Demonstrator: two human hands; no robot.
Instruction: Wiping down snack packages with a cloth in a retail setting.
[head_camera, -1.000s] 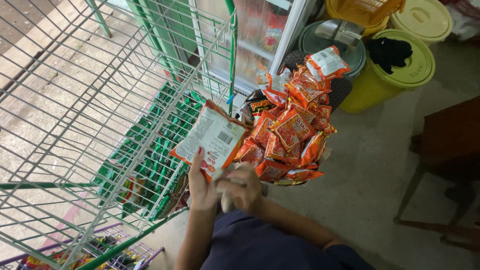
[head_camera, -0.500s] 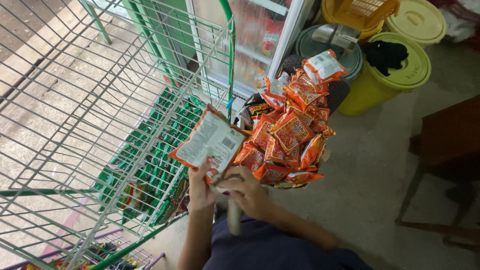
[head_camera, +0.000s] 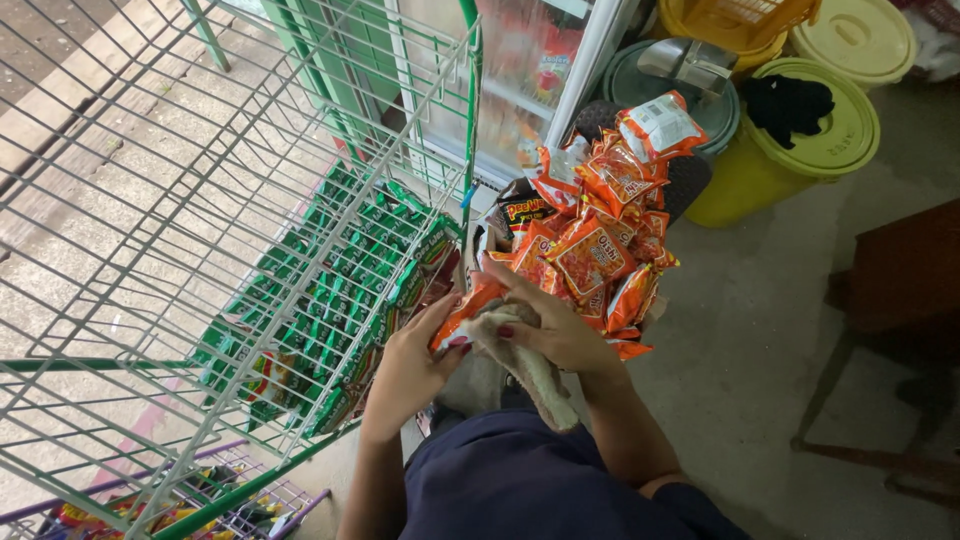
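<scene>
- Orange snack packet (head_camera: 462, 312): gripped by left hand (head_camera: 405, 370), being wiped.
- Beige cloth (head_camera: 525, 365): clutched in right hand (head_camera: 555, 330).
- Heap of packets (head_camera: 595, 215): apparently unwiped, awaiting the wire rack (head_camera: 180, 200).

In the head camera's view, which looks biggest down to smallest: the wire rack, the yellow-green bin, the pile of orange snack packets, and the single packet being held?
1. Wire rack, by far.
2. Pile of orange snack packets and yellow-green bin: alike, and the bin sits farther off, so unranked.
3. Held orange packet, partly hidden between left hand and right hand.

Dark navy top, short sleeves; bare forearms; red-painted nails on right hand (head_camera: 560, 335).
</scene>
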